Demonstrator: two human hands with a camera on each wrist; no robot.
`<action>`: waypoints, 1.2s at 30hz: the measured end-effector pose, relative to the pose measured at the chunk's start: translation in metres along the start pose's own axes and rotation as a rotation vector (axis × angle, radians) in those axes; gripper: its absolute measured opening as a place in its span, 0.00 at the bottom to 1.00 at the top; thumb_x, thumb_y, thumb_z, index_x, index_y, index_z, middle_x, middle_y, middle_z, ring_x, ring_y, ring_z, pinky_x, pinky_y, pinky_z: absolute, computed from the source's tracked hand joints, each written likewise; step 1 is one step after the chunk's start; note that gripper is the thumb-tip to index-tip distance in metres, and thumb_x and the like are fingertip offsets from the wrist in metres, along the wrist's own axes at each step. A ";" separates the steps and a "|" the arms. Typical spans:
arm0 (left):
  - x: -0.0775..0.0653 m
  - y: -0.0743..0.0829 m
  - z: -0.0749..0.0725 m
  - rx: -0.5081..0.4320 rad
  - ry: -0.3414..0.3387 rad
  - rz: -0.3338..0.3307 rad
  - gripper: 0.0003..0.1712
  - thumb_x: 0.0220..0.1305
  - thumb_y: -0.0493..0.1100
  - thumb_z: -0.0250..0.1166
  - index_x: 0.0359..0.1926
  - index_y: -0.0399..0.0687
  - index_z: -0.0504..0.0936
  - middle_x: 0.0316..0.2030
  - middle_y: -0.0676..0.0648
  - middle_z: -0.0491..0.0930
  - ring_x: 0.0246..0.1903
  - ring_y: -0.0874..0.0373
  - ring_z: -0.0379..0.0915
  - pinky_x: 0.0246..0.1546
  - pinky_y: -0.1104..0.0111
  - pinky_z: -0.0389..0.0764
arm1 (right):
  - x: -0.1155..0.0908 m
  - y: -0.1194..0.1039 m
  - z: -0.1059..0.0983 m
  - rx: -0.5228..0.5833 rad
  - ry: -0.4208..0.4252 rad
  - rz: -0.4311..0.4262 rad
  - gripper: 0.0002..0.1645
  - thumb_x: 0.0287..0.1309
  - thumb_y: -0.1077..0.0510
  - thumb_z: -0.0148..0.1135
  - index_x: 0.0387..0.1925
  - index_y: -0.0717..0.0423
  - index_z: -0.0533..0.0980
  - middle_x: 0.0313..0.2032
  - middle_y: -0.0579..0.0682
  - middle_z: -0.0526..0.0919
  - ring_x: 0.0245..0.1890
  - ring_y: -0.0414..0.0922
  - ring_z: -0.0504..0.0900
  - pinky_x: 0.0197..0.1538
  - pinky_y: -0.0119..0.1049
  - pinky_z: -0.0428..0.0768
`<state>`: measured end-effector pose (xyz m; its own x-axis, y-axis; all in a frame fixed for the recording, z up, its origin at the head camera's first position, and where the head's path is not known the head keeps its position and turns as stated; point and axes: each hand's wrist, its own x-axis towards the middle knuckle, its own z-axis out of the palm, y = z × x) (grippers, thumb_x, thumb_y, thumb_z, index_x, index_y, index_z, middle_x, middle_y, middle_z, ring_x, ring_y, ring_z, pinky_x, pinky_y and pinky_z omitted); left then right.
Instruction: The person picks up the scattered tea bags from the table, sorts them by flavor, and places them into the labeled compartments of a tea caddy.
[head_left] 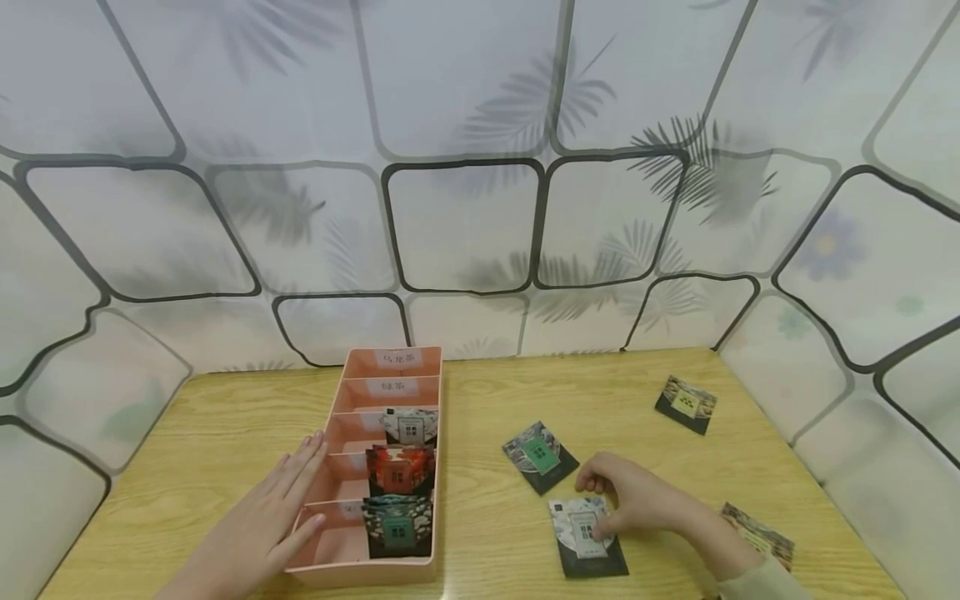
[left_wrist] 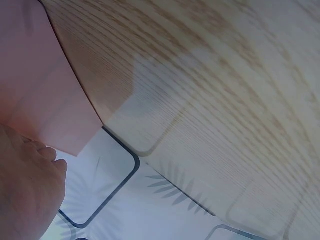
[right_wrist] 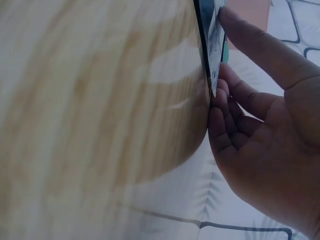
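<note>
Touching white sachet (head_left: 585, 546), left hand (head_left: 266, 510) on pink tray (head_left: 367, 573)

Right hand (head_left: 632, 497): thumb on the sachet's printed face, fingers half-curled at its far edge; can't tell if it's pinched. Sachet lies flat-looking on the wood-grain table (head_left: 472, 400), right of the tray. Left: fingers straight along the tray's left wall, holding nothing.

Counts: smooth rectangular tray, 5 compartments; 3 hold square, patterned sachets (white (head_left: 411, 429), red (head_left: 400, 475), green (head_left: 398, 532)), number per stack unclear. Table: 4 sachets: mine, 1 green-labelled (head_left: 542, 457), 2 yellow-labelled (head_left: 686, 405), one partly behind my forearm.
</note>
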<state>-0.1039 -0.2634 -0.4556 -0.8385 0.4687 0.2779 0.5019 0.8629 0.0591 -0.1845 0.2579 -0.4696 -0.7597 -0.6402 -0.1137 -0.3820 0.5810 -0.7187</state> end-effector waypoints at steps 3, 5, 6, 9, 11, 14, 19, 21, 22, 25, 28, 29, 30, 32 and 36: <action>0.000 0.000 0.000 0.005 0.000 0.006 0.46 0.76 0.56 0.63 0.83 0.38 0.56 0.81 0.35 0.61 0.80 0.78 0.15 0.78 0.85 0.23 | 0.001 -0.003 0.000 -0.017 -0.003 0.016 0.30 0.43 0.54 0.86 0.48 0.51 0.79 0.44 0.43 0.78 0.43 0.32 0.72 0.48 0.28 0.78; 0.000 0.000 -0.001 0.005 0.000 0.007 0.46 0.76 0.56 0.63 0.83 0.38 0.56 0.81 0.35 0.61 0.80 0.78 0.15 0.78 0.86 0.23 | 0.001 -0.005 0.000 -0.026 -0.005 0.015 0.29 0.43 0.54 0.87 0.47 0.50 0.80 0.43 0.43 0.78 0.43 0.33 0.72 0.47 0.29 0.78; 0.000 0.000 -0.001 0.006 0.000 0.007 0.46 0.76 0.56 0.63 0.83 0.38 0.57 0.81 0.35 0.61 0.80 0.78 0.15 0.78 0.86 0.23 | 0.001 -0.005 0.000 -0.026 -0.006 0.014 0.29 0.44 0.54 0.87 0.47 0.50 0.80 0.43 0.43 0.78 0.43 0.33 0.72 0.47 0.29 0.78; 0.001 0.000 -0.001 0.005 0.004 0.005 0.46 0.76 0.56 0.63 0.83 0.38 0.57 0.81 0.35 0.62 0.80 0.79 0.15 0.78 0.86 0.23 | 0.001 -0.006 0.000 -0.030 -0.009 0.002 0.27 0.45 0.54 0.86 0.46 0.50 0.80 0.43 0.43 0.78 0.42 0.33 0.72 0.46 0.29 0.78; 0.001 0.000 -0.001 0.006 0.004 0.003 0.46 0.76 0.56 0.63 0.83 0.38 0.57 0.81 0.35 0.62 0.80 0.79 0.15 0.78 0.86 0.23 | 0.001 -0.006 0.000 -0.033 -0.009 -0.004 0.27 0.45 0.54 0.86 0.45 0.50 0.80 0.43 0.43 0.78 0.42 0.33 0.72 0.46 0.29 0.79; 0.001 0.001 -0.001 0.006 0.003 0.002 0.46 0.76 0.55 0.63 0.83 0.38 0.57 0.81 0.35 0.61 0.80 0.78 0.15 0.78 0.86 0.23 | 0.001 -0.004 0.000 -0.041 -0.006 -0.013 0.27 0.46 0.54 0.86 0.46 0.51 0.80 0.43 0.43 0.78 0.42 0.33 0.72 0.46 0.29 0.79; 0.001 0.001 -0.002 0.000 -0.005 -0.003 0.46 0.76 0.56 0.62 0.83 0.38 0.57 0.81 0.35 0.61 0.80 0.79 0.14 0.77 0.86 0.23 | 0.001 -0.006 0.000 -0.029 -0.010 -0.008 0.26 0.46 0.54 0.86 0.45 0.50 0.79 0.42 0.42 0.77 0.42 0.32 0.71 0.45 0.29 0.78; 0.001 0.001 -0.002 0.002 -0.003 -0.001 0.46 0.76 0.56 0.63 0.83 0.38 0.57 0.81 0.34 0.61 0.80 0.79 0.15 0.78 0.86 0.23 | 0.001 -0.007 0.000 -0.023 -0.008 -0.007 0.26 0.45 0.54 0.86 0.44 0.50 0.79 0.41 0.42 0.77 0.41 0.32 0.71 0.45 0.29 0.77; 0.001 0.001 -0.002 0.003 -0.001 0.000 0.46 0.76 0.56 0.63 0.83 0.38 0.57 0.81 0.35 0.61 0.80 0.79 0.15 0.78 0.86 0.23 | 0.001 -0.007 0.000 -0.019 -0.007 -0.003 0.26 0.45 0.54 0.86 0.44 0.50 0.79 0.41 0.42 0.76 0.41 0.32 0.71 0.45 0.29 0.77; 0.001 0.000 -0.001 0.003 0.004 0.006 0.46 0.76 0.56 0.63 0.83 0.38 0.57 0.81 0.35 0.61 0.80 0.78 0.15 0.78 0.85 0.23 | 0.001 -0.007 0.001 -0.009 -0.002 0.007 0.26 0.44 0.55 0.86 0.43 0.50 0.78 0.41 0.43 0.77 0.41 0.32 0.71 0.45 0.28 0.77; 0.001 0.000 0.000 0.004 0.006 0.008 0.46 0.76 0.56 0.62 0.83 0.38 0.57 0.81 0.35 0.61 0.80 0.78 0.15 0.78 0.85 0.23 | 0.001 -0.007 0.001 -0.004 0.002 0.020 0.26 0.44 0.57 0.85 0.42 0.49 0.78 0.40 0.42 0.77 0.40 0.32 0.72 0.45 0.28 0.77; 0.001 0.000 0.000 0.003 0.004 0.007 0.46 0.76 0.57 0.62 0.82 0.38 0.58 0.81 0.35 0.61 0.80 0.78 0.15 0.78 0.86 0.23 | 0.001 -0.007 0.001 -0.003 0.003 0.022 0.25 0.44 0.57 0.84 0.42 0.49 0.78 0.40 0.42 0.77 0.40 0.32 0.72 0.44 0.28 0.77; 0.001 0.000 0.000 0.003 0.003 0.005 0.46 0.77 0.57 0.62 0.82 0.38 0.58 0.81 0.35 0.61 0.80 0.79 0.15 0.78 0.86 0.23 | 0.001 -0.007 0.001 -0.002 0.002 0.024 0.25 0.45 0.57 0.84 0.42 0.49 0.78 0.39 0.42 0.78 0.40 0.32 0.72 0.44 0.28 0.77; 0.001 0.000 0.000 0.005 0.000 0.003 0.46 0.77 0.57 0.62 0.82 0.38 0.58 0.81 0.35 0.61 0.80 0.79 0.15 0.78 0.86 0.23 | 0.002 -0.007 0.001 -0.001 0.000 0.029 0.24 0.46 0.57 0.84 0.42 0.49 0.78 0.39 0.41 0.78 0.40 0.32 0.73 0.44 0.28 0.77; 0.001 0.000 -0.001 0.005 0.001 0.004 0.46 0.76 0.57 0.62 0.83 0.38 0.57 0.81 0.35 0.61 0.80 0.79 0.15 0.78 0.86 0.23 | 0.004 -0.007 0.000 0.009 -0.006 0.041 0.22 0.50 0.58 0.82 0.43 0.50 0.78 0.39 0.42 0.79 0.39 0.32 0.73 0.42 0.29 0.77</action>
<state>-0.1050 -0.2632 -0.4546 -0.8362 0.4721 0.2790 0.5044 0.8618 0.0534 -0.1843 0.2511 -0.4650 -0.7713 -0.6192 -0.1473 -0.3461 0.6023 -0.7193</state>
